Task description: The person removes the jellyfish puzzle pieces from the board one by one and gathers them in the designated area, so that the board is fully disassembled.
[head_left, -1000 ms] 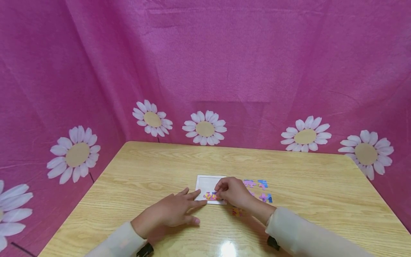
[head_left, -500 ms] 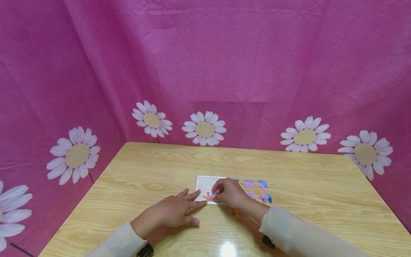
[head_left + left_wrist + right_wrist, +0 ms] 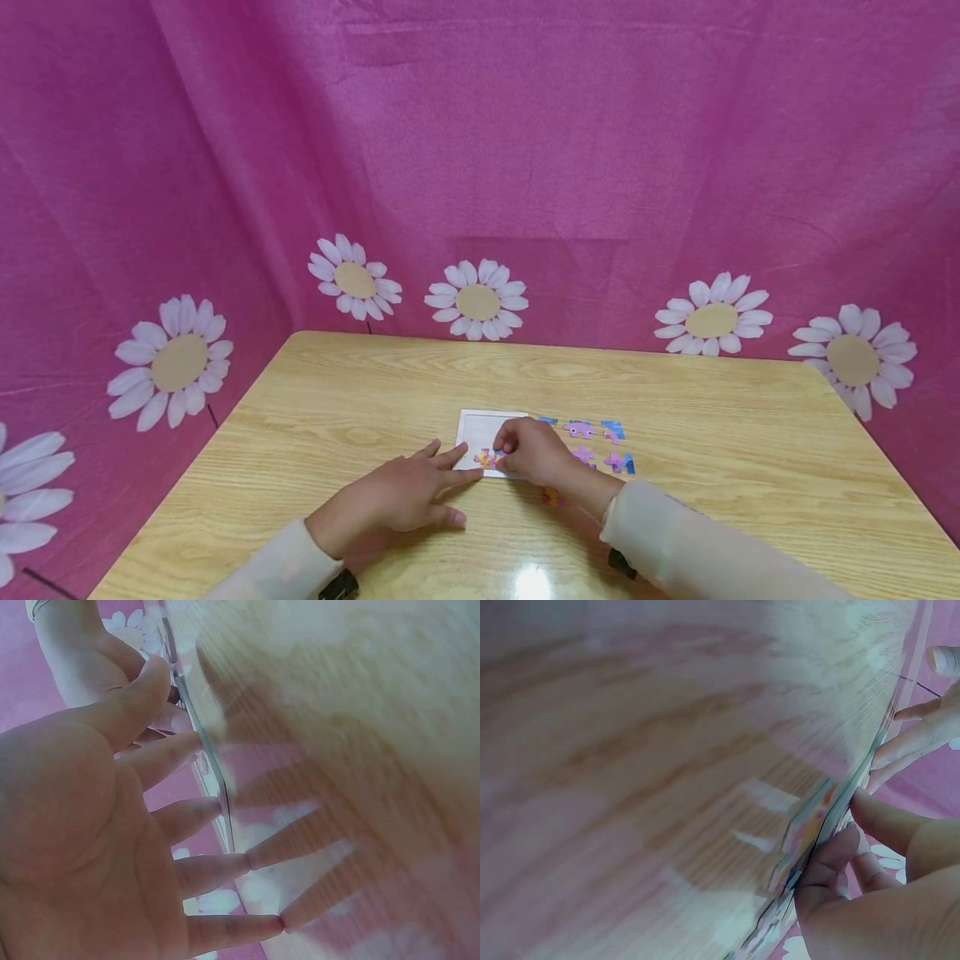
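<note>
A white puzzle tray [image 3: 480, 425] lies on the table, with yellow and pink jigsaw pieces [image 3: 484, 458] along its near side. My left hand [image 3: 412, 492] is spread, palm down, its fingertips resting at the tray's left and near edges. In the left wrist view those straight fingers [image 3: 217, 872] reach the tray edge. Over the tray's lower right part, my right hand [image 3: 536, 451] pinches a jigsaw piece with blue on it [image 3: 497, 452] between thumb and fingers, close against the placed pieces. The hand covers most of that piece and the tray's right side.
Right of the tray lie several loose jigsaw pieces, among them a pink one with eyes [image 3: 581, 429], a pink and blue one [image 3: 620, 462] and an orange-yellow one [image 3: 552, 497] partly behind the right wrist. A pink curtain with daisies [image 3: 480, 167] stands behind the wooden table [image 3: 360, 383].
My right hand has shifted slightly left over the tray with the pinched jigsaw piece, uncovering more loose pieces at the right. The left hand stays in place.
</note>
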Demonstrator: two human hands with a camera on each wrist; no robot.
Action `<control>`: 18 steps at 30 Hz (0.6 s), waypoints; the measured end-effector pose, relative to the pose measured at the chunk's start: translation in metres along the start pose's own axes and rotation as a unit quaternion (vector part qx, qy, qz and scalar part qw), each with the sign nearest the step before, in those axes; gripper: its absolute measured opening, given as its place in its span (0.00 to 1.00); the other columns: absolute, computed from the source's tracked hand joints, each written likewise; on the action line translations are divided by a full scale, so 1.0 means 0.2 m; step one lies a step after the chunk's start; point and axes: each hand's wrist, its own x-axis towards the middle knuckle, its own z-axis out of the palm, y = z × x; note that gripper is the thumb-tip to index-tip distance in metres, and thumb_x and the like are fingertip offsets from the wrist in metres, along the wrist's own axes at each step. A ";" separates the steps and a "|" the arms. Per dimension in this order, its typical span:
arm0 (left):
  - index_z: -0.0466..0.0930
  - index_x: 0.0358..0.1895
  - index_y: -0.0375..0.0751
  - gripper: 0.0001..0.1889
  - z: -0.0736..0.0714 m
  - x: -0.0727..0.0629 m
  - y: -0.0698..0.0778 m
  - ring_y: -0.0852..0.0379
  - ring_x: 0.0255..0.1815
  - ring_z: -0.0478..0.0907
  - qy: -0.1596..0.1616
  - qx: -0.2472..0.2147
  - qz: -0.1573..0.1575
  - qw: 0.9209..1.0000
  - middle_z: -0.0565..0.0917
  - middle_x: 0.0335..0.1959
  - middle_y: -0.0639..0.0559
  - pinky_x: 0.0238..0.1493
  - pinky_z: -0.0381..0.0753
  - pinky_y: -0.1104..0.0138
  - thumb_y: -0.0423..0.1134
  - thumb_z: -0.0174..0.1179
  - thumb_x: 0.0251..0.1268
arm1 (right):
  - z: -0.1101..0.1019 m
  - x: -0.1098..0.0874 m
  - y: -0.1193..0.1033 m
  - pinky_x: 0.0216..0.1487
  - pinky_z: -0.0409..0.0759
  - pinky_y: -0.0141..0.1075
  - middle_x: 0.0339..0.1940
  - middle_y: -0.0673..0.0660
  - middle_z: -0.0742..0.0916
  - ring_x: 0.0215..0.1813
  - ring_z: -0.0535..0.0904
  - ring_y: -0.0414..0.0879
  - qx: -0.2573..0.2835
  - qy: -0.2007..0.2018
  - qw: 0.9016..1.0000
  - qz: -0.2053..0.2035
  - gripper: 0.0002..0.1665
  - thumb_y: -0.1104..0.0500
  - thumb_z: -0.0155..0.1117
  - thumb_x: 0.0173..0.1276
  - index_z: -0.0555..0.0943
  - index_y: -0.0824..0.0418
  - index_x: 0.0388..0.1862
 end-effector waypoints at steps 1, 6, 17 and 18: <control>0.68 0.77 0.67 0.33 0.00 0.00 0.00 0.34 0.81 0.57 0.000 0.000 0.000 1.000 0.60 0.83 0.50 0.65 0.69 0.32 0.62 0.61 0.70 | 0.00 0.00 0.00 0.37 0.73 0.34 0.25 0.48 0.79 0.31 0.73 0.41 -0.001 0.000 1.000 -0.002 0.12 0.72 0.78 0.55 0.83 0.62 0.31; 0.68 0.77 0.67 0.33 0.00 0.00 0.00 0.34 0.81 0.57 0.000 -0.003 0.000 1.000 0.60 0.83 0.50 0.65 0.68 0.32 0.62 0.61 0.70 | 0.00 0.00 -0.01 0.39 0.73 0.35 0.26 0.50 0.80 0.31 0.73 0.42 0.003 -0.003 1.000 -0.004 0.14 0.74 0.78 0.53 0.82 0.62 0.31; 0.68 0.77 0.67 0.33 0.00 0.00 0.00 0.33 0.81 0.57 -0.002 -0.004 0.002 1.000 0.59 0.83 0.51 0.65 0.68 0.31 0.63 0.61 0.70 | -0.01 0.01 -0.02 0.38 0.74 0.35 0.24 0.48 0.81 0.31 0.74 0.40 -0.004 0.009 1.000 -0.013 0.14 0.73 0.80 0.52 0.82 0.61 0.29; 0.68 0.77 0.67 0.33 0.00 0.00 0.00 0.33 0.81 0.57 -0.003 -0.004 0.002 1.000 0.59 0.83 0.51 0.65 0.68 0.31 0.63 0.61 0.70 | -0.01 0.01 -0.02 0.38 0.73 0.35 0.24 0.47 0.81 0.31 0.75 0.40 -0.001 0.010 1.000 -0.011 0.14 0.72 0.80 0.53 0.81 0.61 0.29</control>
